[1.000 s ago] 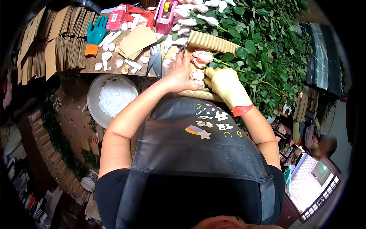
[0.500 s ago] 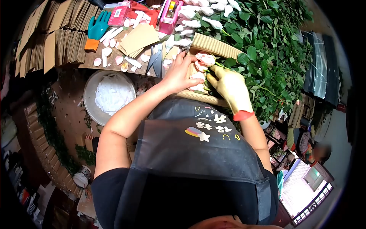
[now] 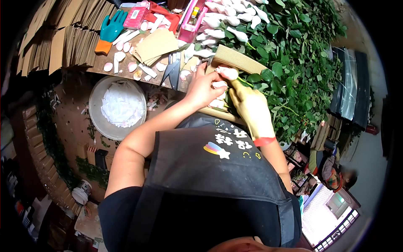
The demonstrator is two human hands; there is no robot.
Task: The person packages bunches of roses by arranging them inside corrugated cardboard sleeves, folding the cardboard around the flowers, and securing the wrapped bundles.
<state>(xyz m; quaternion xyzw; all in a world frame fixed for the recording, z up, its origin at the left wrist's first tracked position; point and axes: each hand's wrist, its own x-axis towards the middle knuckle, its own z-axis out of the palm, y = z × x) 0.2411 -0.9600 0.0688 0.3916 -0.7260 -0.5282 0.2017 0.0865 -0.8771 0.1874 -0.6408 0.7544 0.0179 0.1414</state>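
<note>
Yellow-gloved right hand [image 3: 248, 101]: fingers bent, reaching in beside the rose stems; whether it grips one we cannot tell. Bare left hand [image 3: 202, 89]: half curled, thumb and forefinger closed about a pale pink rose [image 3: 219, 84]. Another rose [image 3: 227, 72] we list just above, near corrugated cardboard [image 3: 239, 59]. Farther out: scissors [image 3: 171, 74], pink tape dispenser [image 3: 191, 28], massed foliage [image 3: 289, 80].

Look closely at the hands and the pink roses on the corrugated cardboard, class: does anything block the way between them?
Nothing visible does. The bare left hand touches the pink roses, and the gloved right hand is right beside them. The scissors lie left of the left hand, outside that space.
</note>
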